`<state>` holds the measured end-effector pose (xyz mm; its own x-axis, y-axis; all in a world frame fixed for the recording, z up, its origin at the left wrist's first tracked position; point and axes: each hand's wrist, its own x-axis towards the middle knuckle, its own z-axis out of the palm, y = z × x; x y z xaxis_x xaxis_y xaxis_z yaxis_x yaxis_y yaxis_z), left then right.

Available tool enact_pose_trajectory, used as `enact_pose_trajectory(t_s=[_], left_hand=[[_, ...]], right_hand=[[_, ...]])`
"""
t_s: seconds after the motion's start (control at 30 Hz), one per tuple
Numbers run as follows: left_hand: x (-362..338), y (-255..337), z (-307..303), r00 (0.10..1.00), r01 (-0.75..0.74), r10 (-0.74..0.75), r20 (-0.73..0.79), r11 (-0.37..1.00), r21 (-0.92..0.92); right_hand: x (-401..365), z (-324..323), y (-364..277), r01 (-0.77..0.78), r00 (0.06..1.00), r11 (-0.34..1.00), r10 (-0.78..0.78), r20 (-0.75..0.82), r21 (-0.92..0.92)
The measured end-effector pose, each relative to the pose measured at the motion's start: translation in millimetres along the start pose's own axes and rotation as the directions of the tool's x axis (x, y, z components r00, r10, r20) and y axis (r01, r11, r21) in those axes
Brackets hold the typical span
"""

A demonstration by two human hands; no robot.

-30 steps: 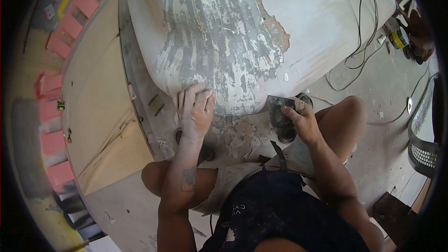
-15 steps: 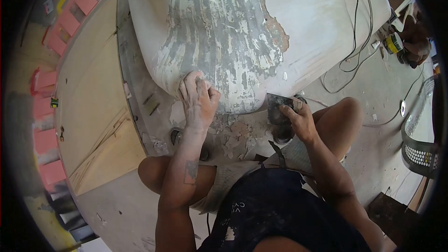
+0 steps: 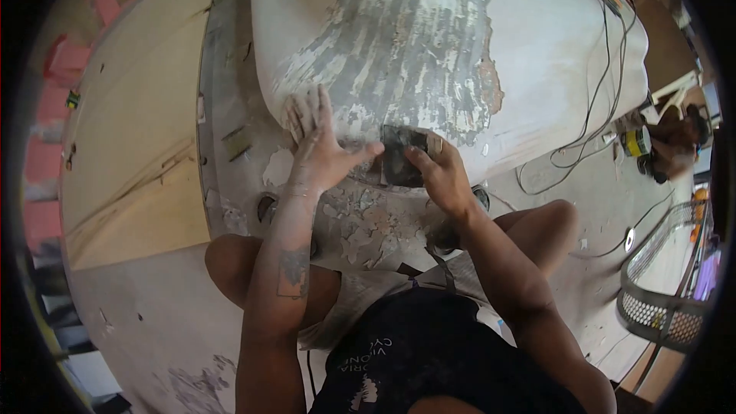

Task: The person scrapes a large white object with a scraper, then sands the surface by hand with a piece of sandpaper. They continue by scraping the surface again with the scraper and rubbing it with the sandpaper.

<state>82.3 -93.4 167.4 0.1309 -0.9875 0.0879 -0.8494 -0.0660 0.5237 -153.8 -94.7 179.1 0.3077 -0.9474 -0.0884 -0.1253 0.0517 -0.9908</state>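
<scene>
Right hand (image 3: 441,176) gripping dark scraper (image 3: 402,155), left hand (image 3: 322,149) splayed on flaking, grey-streaked shell (image 3: 414,38), perhaps a hull

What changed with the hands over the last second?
The right hand, keeping its grip on the dark flat metal scraper, has moved left onto the peeling grey patch of the white rounded shell, close to the left hand. The left hand stayed pressed on that surface.

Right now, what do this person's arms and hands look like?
Both arms are bare, with no sleeves or gloves. The left hand and right hand carry pale dust. A dark tattoo marks the left forearm.
</scene>
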Motion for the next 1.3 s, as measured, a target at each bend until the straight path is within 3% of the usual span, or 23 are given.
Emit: enact_pose_trajectory(t_s=[0.03, 0.13, 0.23, 0.33, 0.43, 0.53, 0.63, 0.83, 0.93, 1.03, 1.13, 1.23, 1.3], left_hand=[[-3, 3, 0, 0.999, -0.04, 0.039, 0.027, 0.998, 0.039], [-2, -2, 15, 0.998, 0.064, -0.063, 0.028, 0.998, -0.017], [-1, 2, 19, 0.993, 0.109, -0.109, 0.034, 0.994, -0.015], [-1, 2, 20, 0.994, 0.112, -0.11, 0.023, 0.993, -0.049], [-2, 7, 16, 0.991, 0.13, -0.128, 0.041, 0.989, -0.066], [1, 8, 19, 0.989, 0.145, -0.142, 0.05, 0.987, -0.071], [2, 9, 18, 0.989, 0.139, -0.134, 0.064, 0.988, -0.073], [3, 3, 23, 0.993, 0.111, -0.106, 0.058, 0.989, -0.099], [3, -1, 28, 0.996, 0.088, -0.084, 0.037, 0.99, -0.108], [6, -14, 43, 1.0, -0.009, 0.004, -0.031, 0.988, -0.152], [9, -16, 42, 1.0, 0.006, -0.001, 0.025, 0.971, -0.238], [4, -5, 36, 0.997, 0.076, -0.073, 0.031, 0.991, -0.114], [4, -4, 34, 0.998, 0.069, -0.067, 0.021, 0.989, -0.134]], right_hand=[[7, 0, -2, -0.025, 1.0, 0.999, 0.026, 0.007, -0.045], [16, 3, -11, -0.045, 0.999, 0.99, 0.045, -0.001, -0.133], [15, 8, -18, 0.081, 0.995, 0.953, -0.093, -0.026, -0.293], [14, 9, -10, 0.102, 0.993, 0.942, -0.117, -0.03, -0.319], [9, 12, -27, 0.008, 0.999, 0.941, -0.023, -0.041, -0.337], [9, 15, -28, 0.063, 0.995, 0.927, -0.085, -0.043, -0.369], [6, 21, -26, 0.034, 0.996, 0.961, -0.056, -0.074, -0.273], [7, 19, -14, 0.078, 0.993, 0.95, -0.103, -0.066, -0.303], [9, 17, 0, 0.102, 0.989, 0.977, -0.119, -0.084, -0.185], [11, 12, 1, 0.091, 0.993, 0.976, -0.104, -0.061, -0.196], [13, 11, 5, 0.023, 0.998, 0.997, -0.028, -0.063, -0.073], [13, 9, 11, 0.063, 0.997, 0.998, -0.062, -0.04, 0.021], [15, 8, 10, 0.061, 0.997, 0.998, -0.061, -0.039, 0.0]])
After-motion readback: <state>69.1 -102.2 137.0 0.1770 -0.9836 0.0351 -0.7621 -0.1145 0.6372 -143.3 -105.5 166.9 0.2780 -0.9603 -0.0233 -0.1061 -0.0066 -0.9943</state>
